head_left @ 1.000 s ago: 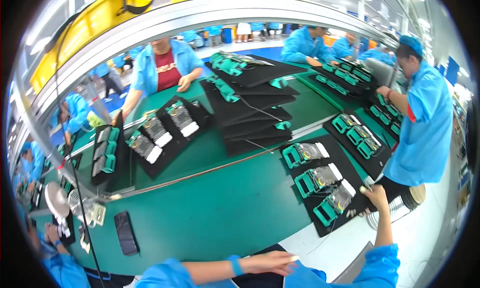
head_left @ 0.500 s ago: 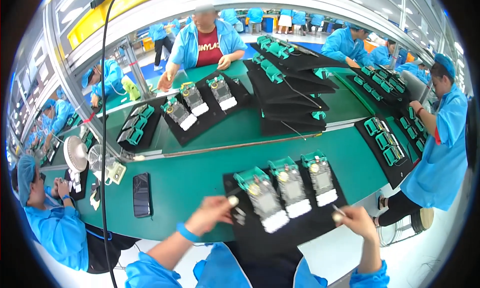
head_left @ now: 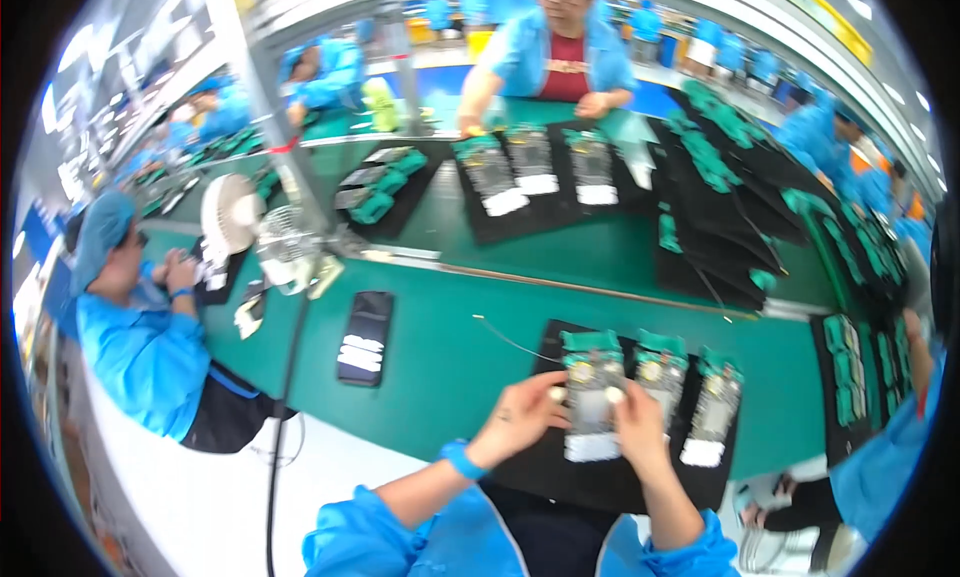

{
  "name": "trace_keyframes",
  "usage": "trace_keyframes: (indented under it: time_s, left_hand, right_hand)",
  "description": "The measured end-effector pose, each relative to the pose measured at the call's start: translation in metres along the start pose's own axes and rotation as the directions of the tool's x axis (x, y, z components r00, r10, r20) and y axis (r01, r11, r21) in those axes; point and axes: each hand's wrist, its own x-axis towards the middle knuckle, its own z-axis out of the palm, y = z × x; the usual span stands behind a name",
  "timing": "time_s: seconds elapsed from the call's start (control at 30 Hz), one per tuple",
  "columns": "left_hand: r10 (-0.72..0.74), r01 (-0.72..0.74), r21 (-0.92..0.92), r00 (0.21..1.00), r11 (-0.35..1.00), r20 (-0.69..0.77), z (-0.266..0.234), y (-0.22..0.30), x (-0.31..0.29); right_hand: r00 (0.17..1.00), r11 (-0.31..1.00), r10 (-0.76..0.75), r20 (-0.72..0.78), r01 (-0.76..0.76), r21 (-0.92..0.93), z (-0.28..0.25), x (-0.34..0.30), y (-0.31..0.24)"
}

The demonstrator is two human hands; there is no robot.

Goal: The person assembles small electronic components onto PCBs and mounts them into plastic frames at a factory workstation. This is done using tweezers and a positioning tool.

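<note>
Between my two hands is a circuit board (head_left: pixel 592 407) with a green plastic bracket at its top and a white block at its bottom. My left hand (head_left: pixel 528 415) pinches its left edge, and my right hand (head_left: pixel 640 425) closes on its right edge. Pale finger covers show on the fingertips. Whether the board is lifted off the black mat (head_left: pixel 530 472) I cannot tell. Two similar boards lie to its right, a middle board (head_left: pixel 657 372) and a right board (head_left: pixel 713 412). A thin cable (head_left: pixel 515 343) runs out left of the held board.
Left on the green table (head_left: pixel 440 317) lies a phone (head_left: pixel 365 339), with a white fan (head_left: pixel 232 215) beyond. A rail crosses behind the mat. Past it are a mat with boards (head_left: pixel 530 167) and stacked black mats (head_left: pixel 715 267). Co-workers sit left and stand across and right. A black cord hangs at left.
My hands have come together from either side of the mat onto the leftmost board. The view has swung to the right-tilted side, and the cable now shows stretched out left.
</note>
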Motion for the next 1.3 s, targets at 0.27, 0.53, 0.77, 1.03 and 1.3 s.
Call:
trace_keyframes:
  time_s: [0.27,0.53,0.77,1.03,1.3]
  left_hand:
    - [0.757,-0.540,0.791,0.634,0.287,0.159,0.020,0.007,-0.006]
    - [0.841,-0.592,0.791,0.499,0.155,0.208,0.017,0.012,-0.002]
    - [0.775,-0.537,0.813,0.604,0.225,0.184,0.010,0.020,-0.004]
    - [0.764,-0.553,0.736,0.641,0.389,0.078,0.018,0.033,-0.001]
    - [0.791,-0.573,0.819,0.518,0.038,0.325,0.003,0.027,0.004]
  right_hand:
    - [0.743,0.400,0.380,0.551,-0.669,0.627,-0.032,-0.005,-0.015]
    - [0.732,0.397,0.354,0.582,-0.681,0.615,-0.030,-0.009,-0.003]
    - [0.648,0.087,0.314,0.694,-0.747,0.659,-0.026,-0.007,-0.003]
    - [0.657,-0.062,0.244,0.713,-0.724,0.687,-0.020,-0.004,-0.021]
    - [0.678,0.227,0.403,0.615,-0.725,0.651,-0.017,-0.008,-0.025]
